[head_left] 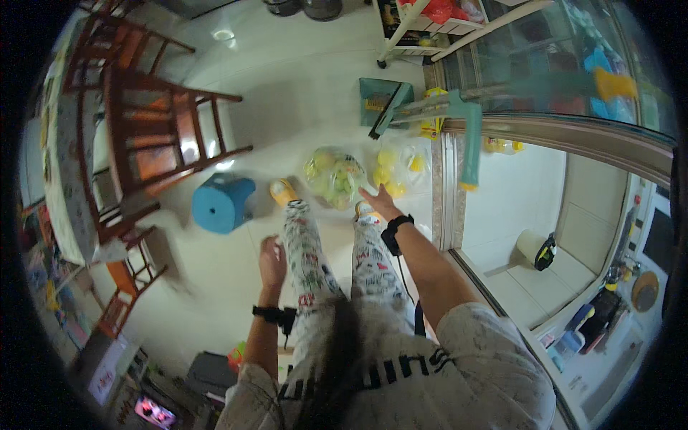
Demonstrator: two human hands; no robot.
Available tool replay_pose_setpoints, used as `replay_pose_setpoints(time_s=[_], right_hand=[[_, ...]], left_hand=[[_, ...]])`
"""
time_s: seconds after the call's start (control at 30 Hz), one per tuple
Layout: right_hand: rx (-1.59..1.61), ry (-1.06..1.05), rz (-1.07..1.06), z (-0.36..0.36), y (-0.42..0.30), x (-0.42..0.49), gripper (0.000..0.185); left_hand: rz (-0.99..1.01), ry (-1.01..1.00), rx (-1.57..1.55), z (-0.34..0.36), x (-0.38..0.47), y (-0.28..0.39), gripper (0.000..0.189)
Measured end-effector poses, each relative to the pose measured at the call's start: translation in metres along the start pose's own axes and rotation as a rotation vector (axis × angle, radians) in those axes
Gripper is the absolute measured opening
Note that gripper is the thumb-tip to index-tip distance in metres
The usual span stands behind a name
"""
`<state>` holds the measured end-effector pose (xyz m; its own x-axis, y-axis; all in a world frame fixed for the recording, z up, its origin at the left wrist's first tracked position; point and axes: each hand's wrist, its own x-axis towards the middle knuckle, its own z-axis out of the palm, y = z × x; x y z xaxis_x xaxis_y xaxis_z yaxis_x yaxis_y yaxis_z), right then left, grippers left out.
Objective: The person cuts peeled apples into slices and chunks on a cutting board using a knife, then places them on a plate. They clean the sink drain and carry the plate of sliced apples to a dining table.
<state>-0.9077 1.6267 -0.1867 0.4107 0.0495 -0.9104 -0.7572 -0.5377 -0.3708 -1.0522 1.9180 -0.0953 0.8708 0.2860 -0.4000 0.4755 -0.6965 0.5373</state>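
Note:
My right hand [382, 204], fingers spread, reaches down at the near right edge of a clear plastic bag of green fruit [334, 177] on the floor. Whether the fingertips touch the bag I cannot tell. Just to its right lies another clear bag with yellow fruit [386, 166]. Beside my left thigh hangs my left hand [273, 263], its fingers loosely curled and slightly blurred, with nothing seen in it. Both wrists wear black straps with small devices. My feet in yellow shoes [284, 193] stand just short of the bags.
A blue plastic stool [220, 204] stands left of my feet, near wooden chairs [161, 134]. Ahead right are a teal dustpan [371, 102], a teal long-handled floor tool [470, 145] and a white wheeled rack [414, 48]. A sliding-door track [449, 199] runs along the right.

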Motion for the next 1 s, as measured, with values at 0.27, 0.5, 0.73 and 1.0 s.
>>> replay_pose_setpoints(time_s=[0.27,0.5,0.73,1.0], right_hand=[[-0.847,0.361,-0.157,0.101,-0.02,0.15,0.112],[-0.726,0.757,0.177,0.16,-0.03,0.26,0.117],[0.383,0.574,0.819,0.136,0.077,0.282,0.12],[0.006,0.299,0.346,0.209,0.139,0.319,0.049]], left_hand=[[0.165,-0.396,-0.171,0.067,0.056,-0.096,0.034],[0.364,-0.454,0.095,0.016,0.074,-0.108,0.029],[0.289,-0.491,0.076,0.009,0.1,-0.091,0.029],[0.223,-0.446,0.005,0.012,0.108,-0.078,0.025]])
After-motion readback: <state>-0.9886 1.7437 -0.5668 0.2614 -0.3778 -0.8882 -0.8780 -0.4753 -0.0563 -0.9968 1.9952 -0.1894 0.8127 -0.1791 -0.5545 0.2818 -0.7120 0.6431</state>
